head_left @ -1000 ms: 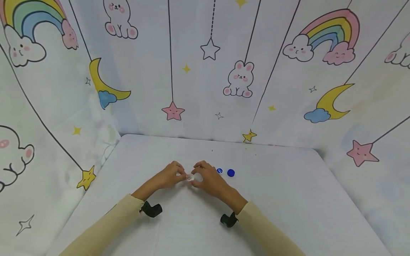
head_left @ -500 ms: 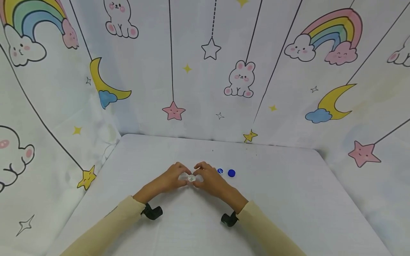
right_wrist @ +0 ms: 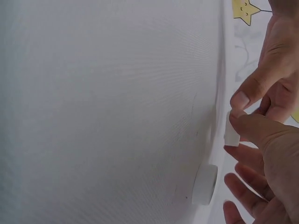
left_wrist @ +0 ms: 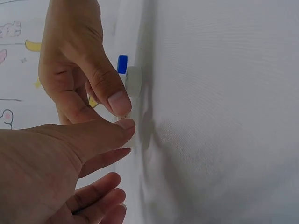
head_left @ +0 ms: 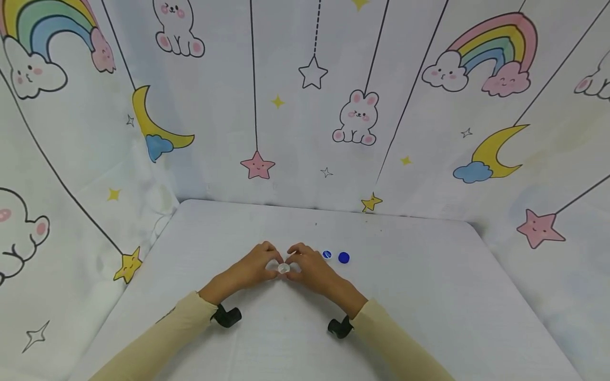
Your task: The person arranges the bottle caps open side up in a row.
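Cap (right_wrist: pixel 231 134), small and white, is held slightly nearer the person than 0.5 s ago, so 2-handed adjustment seems to be under way. It is pinched over the white tabletop (head_left: pixel 405 296) between thumb and fingertips of both the left hand (head_left: pixel 256 264) and right hand (head_left: pixel 312 269). Smooth, translucent plastic is suggested by its round face; beside the right hand, 1 plain blue disc (head_left: pixel 343 257) and 1 white-streaked blue disc (head_left: pixel 326 254) are seen.

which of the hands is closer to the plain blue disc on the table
Right. The right hand is just left of the plain blue disc; the left hand is farther left, beyond the right.
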Demonstrator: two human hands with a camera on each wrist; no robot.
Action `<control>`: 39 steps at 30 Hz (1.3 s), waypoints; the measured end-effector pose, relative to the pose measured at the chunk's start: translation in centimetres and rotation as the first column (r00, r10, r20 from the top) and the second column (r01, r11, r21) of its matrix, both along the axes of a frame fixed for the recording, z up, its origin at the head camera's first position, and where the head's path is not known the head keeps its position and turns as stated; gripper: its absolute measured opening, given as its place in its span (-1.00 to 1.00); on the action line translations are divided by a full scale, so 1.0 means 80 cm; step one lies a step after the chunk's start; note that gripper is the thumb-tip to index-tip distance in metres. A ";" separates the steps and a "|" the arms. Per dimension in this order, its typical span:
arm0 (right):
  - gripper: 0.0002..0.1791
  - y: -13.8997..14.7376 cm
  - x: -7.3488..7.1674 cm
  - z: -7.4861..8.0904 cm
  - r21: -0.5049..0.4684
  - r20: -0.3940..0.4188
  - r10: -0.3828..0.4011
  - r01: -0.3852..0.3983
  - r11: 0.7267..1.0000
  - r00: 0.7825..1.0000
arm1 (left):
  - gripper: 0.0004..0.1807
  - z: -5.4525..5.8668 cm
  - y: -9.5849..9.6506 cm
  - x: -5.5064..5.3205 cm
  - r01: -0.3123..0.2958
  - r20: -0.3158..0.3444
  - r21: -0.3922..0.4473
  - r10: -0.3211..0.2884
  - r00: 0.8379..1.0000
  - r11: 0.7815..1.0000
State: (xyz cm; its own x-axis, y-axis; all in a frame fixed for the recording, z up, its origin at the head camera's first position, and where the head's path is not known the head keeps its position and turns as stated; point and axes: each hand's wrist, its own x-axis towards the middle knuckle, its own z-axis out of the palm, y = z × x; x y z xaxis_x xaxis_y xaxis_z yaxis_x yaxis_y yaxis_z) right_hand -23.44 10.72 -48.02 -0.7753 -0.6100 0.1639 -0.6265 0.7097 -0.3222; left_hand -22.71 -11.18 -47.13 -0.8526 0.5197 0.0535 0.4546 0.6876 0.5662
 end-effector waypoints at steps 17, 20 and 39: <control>-0.67 -0.007 0.000 -0.005 0.090 -0.028 -0.049 0.052 0.995 0.998 | -0.79 -0.011 0.002 0.003 0.026 -0.134 -0.071 -0.035 0.990 0.997; -0.67 -0.009 -0.001 -0.005 0.095 -0.027 -0.055 0.057 0.994 0.998 | -0.79 -0.013 0.002 0.003 0.033 -0.168 -0.091 -0.048 0.985 0.995; -0.65 -0.008 0.004 -0.004 0.105 -0.045 -0.068 0.072 0.992 0.997 | -0.72 -0.011 0.005 0.006 0.008 -0.190 -0.155 -0.037 0.981 0.988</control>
